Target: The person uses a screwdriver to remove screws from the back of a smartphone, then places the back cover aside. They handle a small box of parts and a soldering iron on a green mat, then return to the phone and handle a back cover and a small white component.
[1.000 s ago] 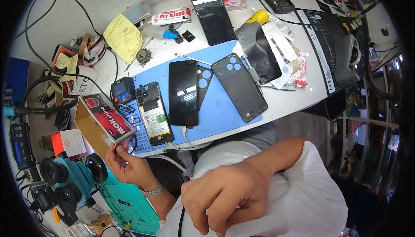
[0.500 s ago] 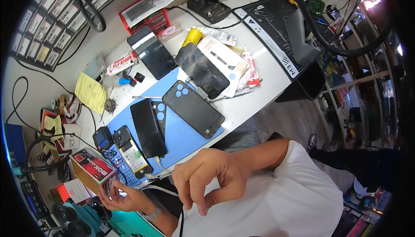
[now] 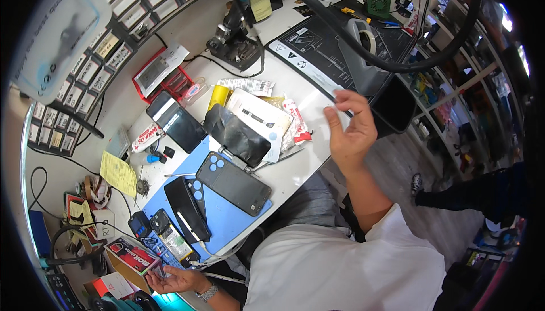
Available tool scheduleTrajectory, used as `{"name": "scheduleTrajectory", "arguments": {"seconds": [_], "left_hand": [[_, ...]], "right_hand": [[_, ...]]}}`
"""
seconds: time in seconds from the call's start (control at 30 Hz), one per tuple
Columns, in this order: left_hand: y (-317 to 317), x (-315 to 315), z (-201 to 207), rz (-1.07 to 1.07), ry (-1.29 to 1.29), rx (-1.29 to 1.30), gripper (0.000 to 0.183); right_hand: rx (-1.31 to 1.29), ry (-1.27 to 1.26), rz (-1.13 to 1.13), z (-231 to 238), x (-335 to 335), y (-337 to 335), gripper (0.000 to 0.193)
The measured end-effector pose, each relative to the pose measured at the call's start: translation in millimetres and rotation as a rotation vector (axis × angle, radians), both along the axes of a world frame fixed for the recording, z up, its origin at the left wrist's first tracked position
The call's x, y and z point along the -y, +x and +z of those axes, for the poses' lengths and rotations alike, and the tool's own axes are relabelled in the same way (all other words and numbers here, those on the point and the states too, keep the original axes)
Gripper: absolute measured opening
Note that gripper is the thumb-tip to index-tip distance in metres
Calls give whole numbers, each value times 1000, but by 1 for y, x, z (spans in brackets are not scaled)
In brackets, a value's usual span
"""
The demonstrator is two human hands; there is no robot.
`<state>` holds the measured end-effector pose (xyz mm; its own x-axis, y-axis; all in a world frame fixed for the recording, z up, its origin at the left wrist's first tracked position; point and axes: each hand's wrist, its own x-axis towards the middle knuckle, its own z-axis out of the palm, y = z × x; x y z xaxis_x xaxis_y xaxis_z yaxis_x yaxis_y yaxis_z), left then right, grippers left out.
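Note:
My right hand [image 3: 353, 132] is raised beyond the table's right edge, near the black mat. Its thumb and bent fingers are apart, with nothing visible between them. My left hand [image 3: 176, 280] is low at the left, palm turned up, beside an open cardboard box [image 3: 135, 256]. Its fingers are loosely curled and apart, and I see nothing held. Close to it lies an opened phone with its battery showing [image 3: 175, 242]. A dark phone with a cable at its lower end [image 3: 184, 203] and a black phone back housing with round camera holes [image 3: 235, 185] rest on the blue mat [image 3: 227, 227].
Behind the mat are a dark phone [image 3: 177, 121], a creased black panel [image 3: 238, 135], a white panel [image 3: 258, 109] and glue tubes [image 3: 146, 137]. A thick black flexible arm [image 3: 363, 55] arches over the black mat [image 3: 318, 47]. A microscope stand [image 3: 235, 50] stands at the back.
My right hand has swung away from my chest, rightward and forward toward the black mat. My left hand stays by the box. The view has shifted, and a translucent panel now shows at upper left.

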<state>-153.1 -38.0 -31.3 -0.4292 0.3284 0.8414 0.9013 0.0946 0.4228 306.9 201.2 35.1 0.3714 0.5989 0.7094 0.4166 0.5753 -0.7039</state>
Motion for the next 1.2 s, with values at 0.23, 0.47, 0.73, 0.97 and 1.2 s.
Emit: {"name": "scheduleTrajectory", "arguments": {"seconds": [0.23, 0.47, 0.73, 0.97, 1.2], "left_hand": [[-3, 0, -7, 3, 80, 78, 41], [4, -24, -8, 24, 97, 18, 40], [7, -41, -9, 8, 112, -6, 39], [7, -43, -8, 15, 93, -35, 39], [4, -40, -7, 7, 89, -30, 38]], "right_hand": [[154, -166, -574, -25, -46, 83, 97], [-66, -394, -455, -22, -74, 110, 77], [-156, -324, -423, -23, -65, 119, 60], [-239, -250, -28, -24, 8, 88, 54], [-315, -221, 206, -12, 39, 77, 54]]}}
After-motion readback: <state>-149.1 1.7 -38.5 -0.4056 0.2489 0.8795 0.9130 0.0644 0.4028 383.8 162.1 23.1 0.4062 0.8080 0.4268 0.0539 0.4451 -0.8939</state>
